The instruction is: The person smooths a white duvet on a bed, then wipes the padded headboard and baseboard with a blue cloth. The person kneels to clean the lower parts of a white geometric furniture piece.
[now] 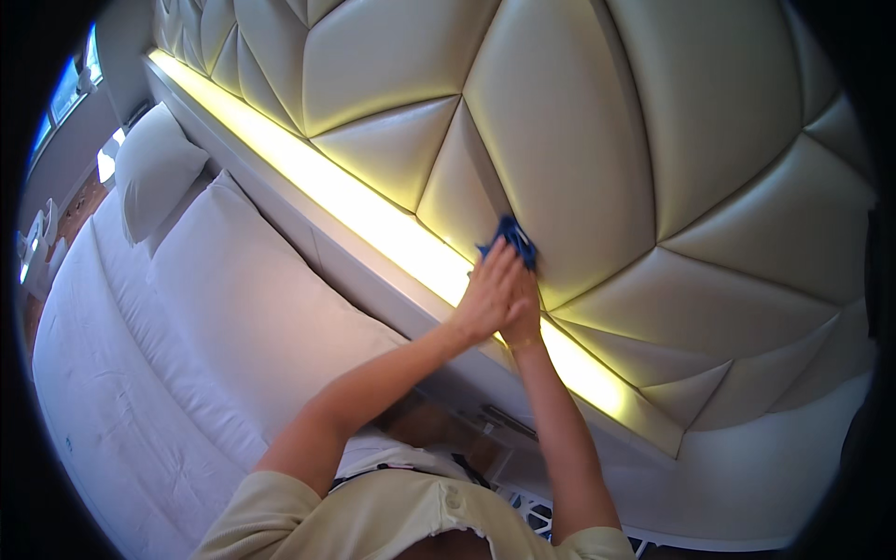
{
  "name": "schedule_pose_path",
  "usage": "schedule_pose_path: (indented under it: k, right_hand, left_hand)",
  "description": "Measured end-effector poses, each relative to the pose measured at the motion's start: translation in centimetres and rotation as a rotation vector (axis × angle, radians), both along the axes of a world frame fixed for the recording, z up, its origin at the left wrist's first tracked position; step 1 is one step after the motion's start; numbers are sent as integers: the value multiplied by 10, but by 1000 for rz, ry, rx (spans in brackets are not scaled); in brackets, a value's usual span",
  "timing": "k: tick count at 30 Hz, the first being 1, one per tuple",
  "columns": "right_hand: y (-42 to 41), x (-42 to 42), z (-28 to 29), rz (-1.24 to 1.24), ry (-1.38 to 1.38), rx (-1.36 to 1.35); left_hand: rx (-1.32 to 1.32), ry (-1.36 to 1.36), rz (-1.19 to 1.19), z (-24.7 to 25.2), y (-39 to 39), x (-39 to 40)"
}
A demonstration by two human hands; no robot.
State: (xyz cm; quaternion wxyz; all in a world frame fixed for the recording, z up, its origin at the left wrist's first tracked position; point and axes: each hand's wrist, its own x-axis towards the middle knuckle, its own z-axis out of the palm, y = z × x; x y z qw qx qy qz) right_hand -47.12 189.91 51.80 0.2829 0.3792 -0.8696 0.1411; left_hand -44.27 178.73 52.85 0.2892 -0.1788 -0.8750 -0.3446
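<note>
A crumpled blue cloth (516,241) rests against the padded, leather-like wall panel (567,161), just above a glowing light strip. My right hand (523,308), with a thin bracelet at the wrist, reaches up behind the cloth's lower edge and appears to grip it. Across it lies my left hand (488,294), fingers stretched toward the cloth and slightly blurred. The overlap hides most of my right fingers, and I cannot tell whether the left fingers grip the cloth or only lie over the other hand.
The lit strip (364,210) runs diagonally along a pale ledge (315,241) below the panel. To the left is a bed with white pillows (238,280) and a white duvet (119,392). A wall fitting (509,422) sits beneath the ledge. Windows (66,91) show far left.
</note>
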Motion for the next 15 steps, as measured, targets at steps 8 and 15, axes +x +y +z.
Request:
schedule_pose_path:
  k: [8, 15]
  right_hand:
    - [6, -1, 6, -96, 54, 184]
    - [-113, -67, 86, -624, 932, 945]
  left_hand:
    - [26, -28, -57, 12, 0, 2]
    - [98, 295, 199, 77, -99, -55]
